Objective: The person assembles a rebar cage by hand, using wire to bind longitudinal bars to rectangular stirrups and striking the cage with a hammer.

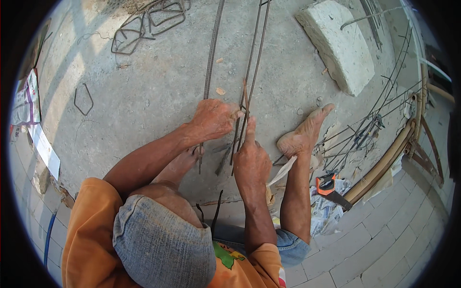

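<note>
My left hand [216, 118] is closed, its fingertips at a crossing of thin steel rods; what it pinches is hidden. Beside it, my right hand [251, 161] has its index finger stretched up to the same crossing and the other fingers curled; I cannot make out anything inside them. A slender rusty-brown piece [245, 90] stands up at that joint, between the fingertips. Two long rebar rods [259, 41] run from the top edge down between my hands. Another ribbed rebar pair [212, 57] passes under my left hand.
Bent rebar stirrups [165, 19] lie at the far left, with a single stirrup [84, 100] nearer. A concrete slab [338, 48] rests at the far right. Tied rebar [360, 137], bamboo poles [384, 168] and an orange-handled handsaw [331, 191] are at right. My bare feet flank the rods.
</note>
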Demonstrator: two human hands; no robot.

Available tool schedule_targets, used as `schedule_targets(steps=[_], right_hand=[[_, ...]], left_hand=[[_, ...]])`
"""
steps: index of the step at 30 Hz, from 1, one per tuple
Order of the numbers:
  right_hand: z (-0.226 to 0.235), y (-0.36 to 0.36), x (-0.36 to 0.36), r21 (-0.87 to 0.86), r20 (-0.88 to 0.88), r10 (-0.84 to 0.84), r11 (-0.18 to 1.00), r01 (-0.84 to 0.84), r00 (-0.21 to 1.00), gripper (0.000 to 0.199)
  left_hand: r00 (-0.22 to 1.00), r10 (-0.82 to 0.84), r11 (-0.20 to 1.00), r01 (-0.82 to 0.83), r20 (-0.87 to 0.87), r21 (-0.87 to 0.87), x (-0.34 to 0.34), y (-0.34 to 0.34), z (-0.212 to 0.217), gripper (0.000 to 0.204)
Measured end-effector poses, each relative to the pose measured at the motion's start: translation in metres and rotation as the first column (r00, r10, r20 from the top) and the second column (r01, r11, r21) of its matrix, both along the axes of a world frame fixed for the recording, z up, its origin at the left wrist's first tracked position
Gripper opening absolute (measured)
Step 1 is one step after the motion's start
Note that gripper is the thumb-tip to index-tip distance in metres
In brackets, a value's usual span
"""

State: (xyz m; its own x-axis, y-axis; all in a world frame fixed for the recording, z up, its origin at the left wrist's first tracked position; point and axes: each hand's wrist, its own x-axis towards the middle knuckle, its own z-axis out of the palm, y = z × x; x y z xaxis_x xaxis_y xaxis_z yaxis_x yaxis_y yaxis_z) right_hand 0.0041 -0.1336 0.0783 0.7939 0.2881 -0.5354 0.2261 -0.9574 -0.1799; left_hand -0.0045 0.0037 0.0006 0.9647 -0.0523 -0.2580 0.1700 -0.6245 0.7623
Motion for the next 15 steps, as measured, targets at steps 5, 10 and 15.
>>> schedule_targets(steps=[5, 10, 15], right_hand=[[-0.003, 0.006, 0.010, -0.021, 0.016, -0.007, 1.000, 0.007, 1.000, 0.071], [0.003, -0.010, -0.021, 0.051, 0.011, -0.015, 0.999, 0.014, 1.000, 0.070], [-0.002, -0.004, -0.006, 0.055, 0.045, -0.052, 0.997, 0.050, 0.998, 0.072]], left_hand=[[0.999, -0.008, 1.000, 0.007, 0.045, 0.011, 0.003, -0.003, 0.000, 0.022], [1.000, -0.015, 0.996, 0.015, -0.008, 0.084, -0.005, 0.000, -0.002, 0.025], [0.998, 0.021, 1.000, -0.021, 0.051, -0.010, 0.004, 0.001, -0.002, 0.025]])
